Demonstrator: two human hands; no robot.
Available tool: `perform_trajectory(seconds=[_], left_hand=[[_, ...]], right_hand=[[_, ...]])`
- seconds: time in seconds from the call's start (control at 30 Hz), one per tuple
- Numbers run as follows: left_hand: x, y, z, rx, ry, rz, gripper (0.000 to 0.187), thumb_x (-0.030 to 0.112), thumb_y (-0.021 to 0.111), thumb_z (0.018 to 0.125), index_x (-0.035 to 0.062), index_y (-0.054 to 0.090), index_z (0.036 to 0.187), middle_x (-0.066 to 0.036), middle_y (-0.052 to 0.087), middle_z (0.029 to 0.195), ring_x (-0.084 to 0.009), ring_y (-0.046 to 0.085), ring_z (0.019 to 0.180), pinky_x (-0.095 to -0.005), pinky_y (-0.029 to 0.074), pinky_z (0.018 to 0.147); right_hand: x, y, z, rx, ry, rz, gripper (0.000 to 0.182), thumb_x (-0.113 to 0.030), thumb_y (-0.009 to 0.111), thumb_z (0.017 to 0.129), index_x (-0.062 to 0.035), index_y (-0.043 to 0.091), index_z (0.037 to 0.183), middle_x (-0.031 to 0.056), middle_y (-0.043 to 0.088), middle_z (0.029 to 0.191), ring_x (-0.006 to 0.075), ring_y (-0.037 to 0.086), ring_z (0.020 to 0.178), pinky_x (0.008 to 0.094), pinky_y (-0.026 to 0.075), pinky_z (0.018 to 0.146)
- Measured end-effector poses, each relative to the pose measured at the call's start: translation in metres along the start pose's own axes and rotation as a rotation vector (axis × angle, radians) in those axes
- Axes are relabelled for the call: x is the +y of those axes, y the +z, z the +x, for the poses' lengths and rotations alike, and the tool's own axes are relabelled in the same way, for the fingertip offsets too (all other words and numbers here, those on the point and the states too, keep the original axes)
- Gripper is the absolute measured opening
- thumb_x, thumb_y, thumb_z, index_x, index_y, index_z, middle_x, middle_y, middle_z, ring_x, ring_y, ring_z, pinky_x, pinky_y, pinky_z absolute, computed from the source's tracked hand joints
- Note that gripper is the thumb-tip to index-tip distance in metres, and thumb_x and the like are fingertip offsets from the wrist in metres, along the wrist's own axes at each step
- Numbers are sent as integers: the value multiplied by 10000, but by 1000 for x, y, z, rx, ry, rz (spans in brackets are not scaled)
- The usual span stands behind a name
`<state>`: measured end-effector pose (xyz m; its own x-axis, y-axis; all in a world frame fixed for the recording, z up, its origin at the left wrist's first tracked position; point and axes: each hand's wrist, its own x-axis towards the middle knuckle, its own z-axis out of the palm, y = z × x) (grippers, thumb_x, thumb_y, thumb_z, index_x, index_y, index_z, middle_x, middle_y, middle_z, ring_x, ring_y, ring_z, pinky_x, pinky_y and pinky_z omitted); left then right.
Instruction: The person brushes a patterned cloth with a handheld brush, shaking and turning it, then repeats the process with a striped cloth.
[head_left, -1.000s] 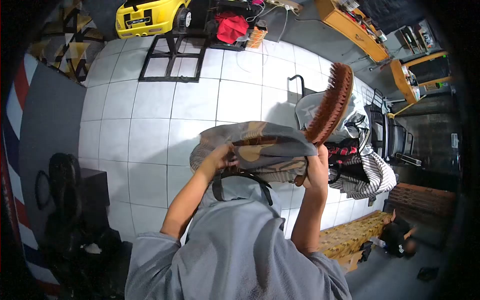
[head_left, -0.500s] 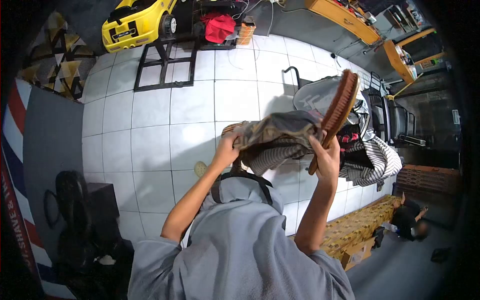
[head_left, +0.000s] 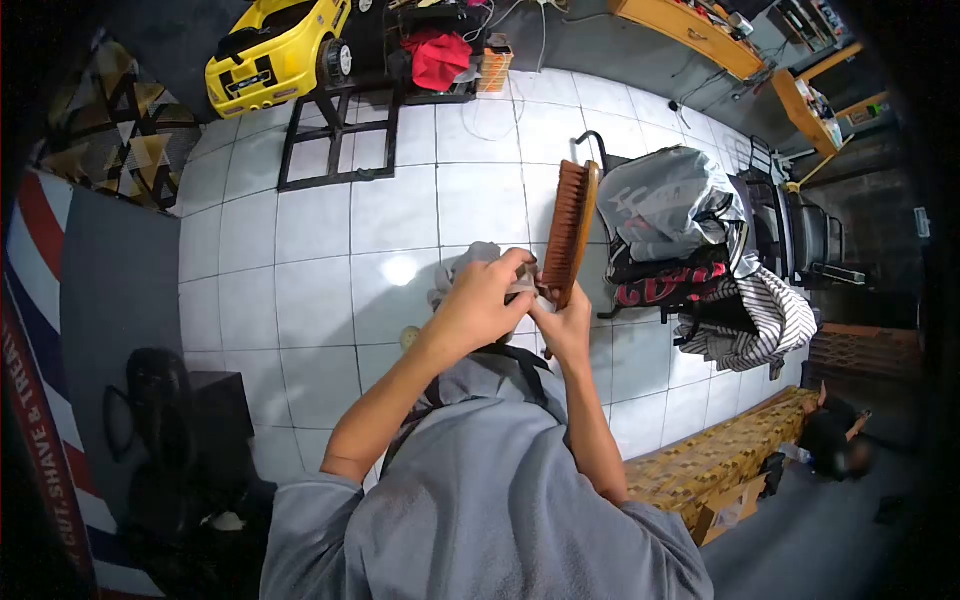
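Observation:
In my right hand (head_left: 563, 325) is a long wooden brush (head_left: 572, 225) with reddish-brown bristles, held upright with the bristles facing left. My left hand (head_left: 485, 300) is closed on a bunched grey cloth (head_left: 462, 272), close against my right fingertips. Part of the cloth hangs behind and beyond my left hand, mostly hidden by it. Both hands are in front of my chest, above the white tiled floor.
To the right, a chair bears a shiny grey cover (head_left: 665, 200) and a striped cloth (head_left: 770, 320). A black metal frame (head_left: 335, 130) and a yellow toy car (head_left: 275, 60) are ahead. A person (head_left: 835, 430) is at the lower right, beside a patterned bench (head_left: 720, 455).
My hands have come together, and the brush has moved left and turned more upright. The cloth, spread between my hands before, is now bunched and mostly hidden.

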<state>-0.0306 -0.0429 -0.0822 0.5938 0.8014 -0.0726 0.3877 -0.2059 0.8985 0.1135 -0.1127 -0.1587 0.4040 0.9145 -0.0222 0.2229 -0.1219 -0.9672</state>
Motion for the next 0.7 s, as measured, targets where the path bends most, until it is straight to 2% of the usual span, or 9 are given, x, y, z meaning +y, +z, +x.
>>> perform_trajectory(seconds=[0.1, 0.13, 0.27, 0.37, 0.4, 0.5, 0.57, 0.67, 0.7], left_hand=[[5, -2, -6, -104, 16, -137, 323, 91, 592, 787, 11, 503, 1087, -141, 597, 728, -241, 579, 616, -337, 447, 579], [-1, 6, -9, -59, 146, -155, 402, 101, 588, 813, 39, 458, 1188, -112, 574, 731, -188, 546, 640, -306, 430, 579], [0, 7, -19, -146, 69, -316, 652, 82, 608, 794, 99, 290, 1363, -80, 497, 775, -188, 479, 646, -300, 413, 594], [15, -16, -26, -340, 57, -96, 649, 59, 626, 764, 87, 332, 1342, -86, 560, 920, -173, 540, 743, -294, 442, 673], [0, -13, -30, -325, 173, -111, 649, 44, 649, 725, 78, 381, 1315, -110, 601, 999, -187, 589, 866, -291, 460, 780], [-10, -50, -40, -505, 0, -271, 621, 45, 655, 712, 73, 420, 1286, -154, 619, 1037, -242, 617, 953, -299, 461, 848], [-15, -69, -46, -397, -152, -57, 582, -5, 634, 688, 82, 469, 1240, -170, 620, 919, -304, 627, 867, -337, 489, 766], [-90, -60, -61, 4, -221, 458, 526, -63, 615, 644, 77, 531, 1143, -159, 573, 835, -339, 604, 770, -394, 494, 704], [-111, -53, -62, 131, -270, 532, 503, -76, 611, 633, 68, 544, 1111, -156, 556, 847, -347, 597, 775, -408, 492, 699]], right_hand=[[-2, 6, 1, 15, -99, 22, 376, -52, 711, 654, 1, 576, 1001, 85, 600, 885, 176, 601, 784, 291, 489, 721], [-5, 6, 1, 35, -144, -49, 388, -47, 708, 645, -1, 577, 1008, 92, 590, 897, 191, 600, 787, 295, 490, 717], [2, 9, 5, 49, -150, -122, 432, -9, 684, 598, -5, 575, 1016, 123, 552, 948, 257, 584, 836, 326, 491, 712], [24, 5, 7, 119, -154, -359, 424, 27, 655, 624, 21, 548, 1034, 153, 535, 1003, 319, 561, 887, 355, 474, 764], [28, 1, 10, 198, -175, -458, 421, 36, 647, 632, 29, 538, 1038, 163, 527, 1019, 333, 554, 904, 362, 468, 778], [46, -21, 13, 282, -228, -672, 391, 74, 623, 636, 51, 512, 1010, 207, 490, 1071, 397, 520, 973, 412, 443, 809], [60, -41, 8, 283, -200, -724, 351, 91, 599, 624, 46, 511, 961, 220, 513, 1041, 419, 521, 951, 432, 444, 794], [87, -77, -2, -69, 20, -787, 298, 84, 579, 614, 21, 514, 897, 222, 548, 961, 423, 533, 925, 451, 446, 764], [87, -81, -5, -108, 55, -829, 285, 77, 578, 613, 12, 513, 883, 219, 557, 934, 426, 538, 912, 460, 445, 751]])
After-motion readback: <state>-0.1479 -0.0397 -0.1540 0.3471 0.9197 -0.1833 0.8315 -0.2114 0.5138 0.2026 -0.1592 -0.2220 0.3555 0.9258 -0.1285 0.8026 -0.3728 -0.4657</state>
